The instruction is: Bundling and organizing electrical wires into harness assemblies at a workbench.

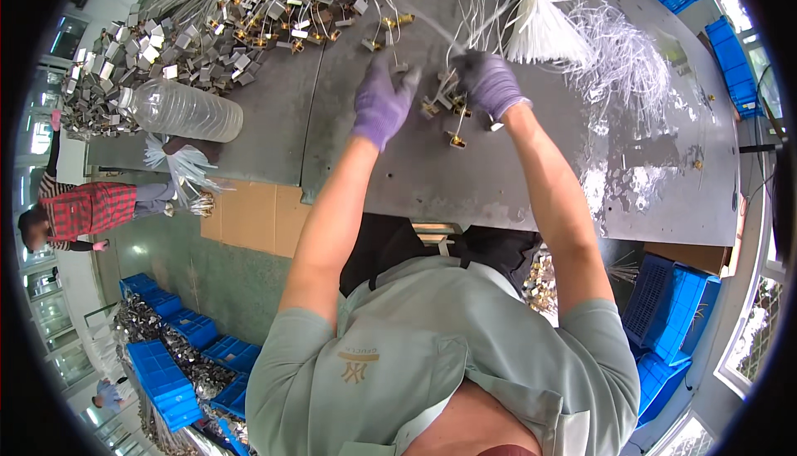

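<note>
A purple-gloved left hand [384,105] hovers, fingers parted; the right hand [491,86] curls, grip unclear, over a few wired metal parts [458,108] mid-table; the far-left heap [217,47] suggests much remains, finished work uncertain.

The left hand [383,100] and right hand [493,86] wear purple knit gloves, greyish toward the fingers. A pale grey-green, short-sleeved shirt [398,290], open at the neck, carries a tan chest emblem [355,366]; the trousers [382,248] are black.

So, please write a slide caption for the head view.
Purple-gloved left hand and right hand near small metal fittings on grey worktable.
</note>
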